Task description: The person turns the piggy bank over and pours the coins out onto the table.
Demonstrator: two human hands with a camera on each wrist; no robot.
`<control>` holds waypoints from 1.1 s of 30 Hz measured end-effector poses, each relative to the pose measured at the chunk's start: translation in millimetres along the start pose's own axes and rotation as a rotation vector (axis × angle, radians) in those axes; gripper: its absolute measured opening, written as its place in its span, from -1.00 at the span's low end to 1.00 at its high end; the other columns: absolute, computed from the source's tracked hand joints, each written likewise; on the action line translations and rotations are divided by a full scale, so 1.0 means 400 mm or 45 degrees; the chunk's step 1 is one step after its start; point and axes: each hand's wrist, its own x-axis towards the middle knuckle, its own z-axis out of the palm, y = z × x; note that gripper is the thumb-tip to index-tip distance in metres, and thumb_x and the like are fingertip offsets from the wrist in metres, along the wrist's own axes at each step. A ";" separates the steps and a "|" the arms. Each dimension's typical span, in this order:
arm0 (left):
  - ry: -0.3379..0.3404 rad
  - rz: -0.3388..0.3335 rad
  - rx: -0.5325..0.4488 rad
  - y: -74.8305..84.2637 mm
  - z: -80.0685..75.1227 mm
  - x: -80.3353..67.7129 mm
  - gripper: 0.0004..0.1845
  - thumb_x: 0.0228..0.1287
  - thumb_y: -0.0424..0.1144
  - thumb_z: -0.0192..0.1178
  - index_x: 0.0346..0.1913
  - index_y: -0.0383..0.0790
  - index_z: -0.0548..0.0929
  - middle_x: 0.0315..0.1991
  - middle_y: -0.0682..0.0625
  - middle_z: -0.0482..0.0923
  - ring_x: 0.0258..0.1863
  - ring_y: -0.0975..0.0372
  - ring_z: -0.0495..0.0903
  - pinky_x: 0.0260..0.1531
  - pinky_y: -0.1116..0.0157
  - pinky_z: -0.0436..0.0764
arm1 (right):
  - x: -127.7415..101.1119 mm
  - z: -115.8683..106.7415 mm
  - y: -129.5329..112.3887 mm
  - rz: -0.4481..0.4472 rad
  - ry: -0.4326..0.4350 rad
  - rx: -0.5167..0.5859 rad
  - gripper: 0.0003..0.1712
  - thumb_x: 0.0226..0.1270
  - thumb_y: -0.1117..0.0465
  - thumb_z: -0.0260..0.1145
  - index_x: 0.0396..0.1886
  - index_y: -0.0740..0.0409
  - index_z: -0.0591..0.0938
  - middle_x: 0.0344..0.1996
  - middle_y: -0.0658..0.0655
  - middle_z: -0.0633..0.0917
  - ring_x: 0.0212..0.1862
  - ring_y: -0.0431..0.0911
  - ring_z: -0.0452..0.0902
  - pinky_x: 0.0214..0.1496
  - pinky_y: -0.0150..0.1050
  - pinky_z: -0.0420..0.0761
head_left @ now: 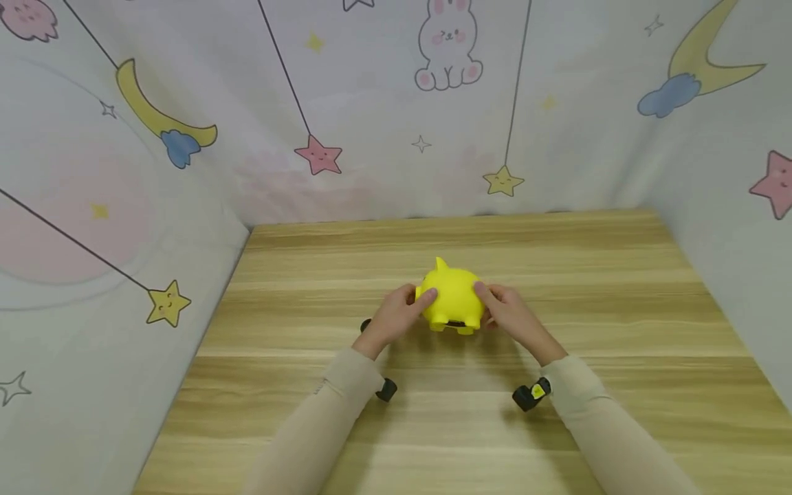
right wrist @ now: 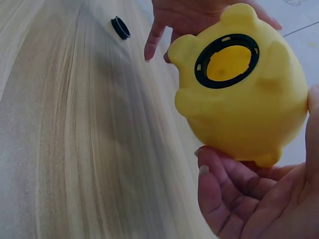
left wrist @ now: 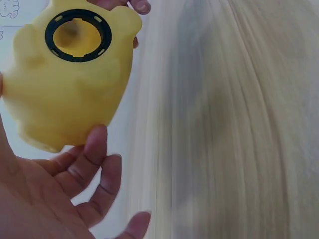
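Between my two hands is a yellow piggy bank (head_left: 454, 297), lifted over the wooden table. Its underside shows in both wrist views, with a black ring (right wrist: 200, 74) around an uncovered round hole. My left hand (head_left: 394, 317) holds one end, thumb on the side and fingertips (left wrist: 94, 139) beneath. At the other end, my right hand (head_left: 515, 316) grips it with the thumb on its side and curled fingers (right wrist: 234, 186) under it. A black round cap (right wrist: 120, 28) lies on the table near the left hand, mostly hidden behind that wrist in the head view.
The wooden table (head_left: 297, 275) reaches back to a cloth backdrop (head_left: 383, 89) printed with a rabbit, stars and moons, which also stands along both sides. Black wrist devices (head_left: 527, 397) sit at the cuffs of both beige sleeves (head_left: 324, 426).
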 end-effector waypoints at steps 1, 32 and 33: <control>0.004 -0.024 0.023 0.003 0.002 0.000 -0.28 0.32 0.45 -0.05 -0.11 -0.21 0.57 -0.21 -0.16 0.60 -0.30 0.11 0.49 -0.29 0.21 0.47 | 0.000 0.002 -0.003 0.027 0.012 -0.008 -0.28 0.54 -0.26 -0.03 -0.05 0.38 0.58 -0.41 0.22 0.65 -0.32 0.17 0.61 -0.22 0.04 0.67; 0.141 0.437 0.133 -0.044 0.004 0.012 0.05 -0.08 -0.44 0.57 0.49 -0.13 0.21 0.38 -0.05 0.28 0.22 0.05 0.34 0.22 -0.03 0.39 | -0.010 0.016 0.003 -0.416 0.108 -0.323 0.07 -0.03 0.26 0.65 0.48 0.16 0.29 0.32 0.24 0.46 0.28 0.16 0.36 0.15 0.19 0.48; 0.153 0.448 0.135 -0.046 0.009 0.012 0.04 -0.09 -0.46 0.56 0.48 -0.14 0.21 0.37 -0.06 0.27 0.22 0.05 0.34 0.22 -0.03 0.39 | -0.012 0.019 0.004 -0.441 0.122 -0.342 0.07 -0.04 0.29 0.65 0.48 0.18 0.29 0.31 0.25 0.47 0.27 0.17 0.37 0.14 0.19 0.49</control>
